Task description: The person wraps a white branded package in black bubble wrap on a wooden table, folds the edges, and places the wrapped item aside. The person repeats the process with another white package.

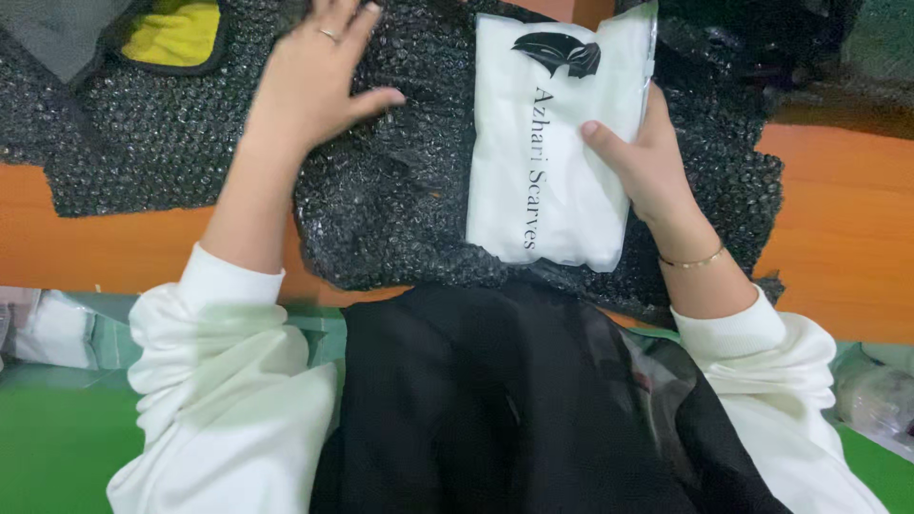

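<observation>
A sheet of black bubble wrap (400, 190) lies spread across an orange table (838, 238), covering most of its middle. Below the bubble wrap, at the near edge of the table, black cloth (495, 400) fills the lower centre of the view, flanked by the person's white sleeves (219, 381). On the right half of the bubble wrap rests a flat white packet (543, 162) with a dark emblem and a line of print, its long side running away from the person. The right hand (647, 162) grips the packet's right edge, thumb pressed on its face and fingers hidden behind it; a thin gold bracelet (695, 260) circles that wrist. The left hand (319, 81) lies flat and open on the bubble wrap, fingers spread, well to the left of the packet, holding nothing. Beyond the bubble wrap's far left corner sits a yellow pad (171, 33) edged in black.
</observation>
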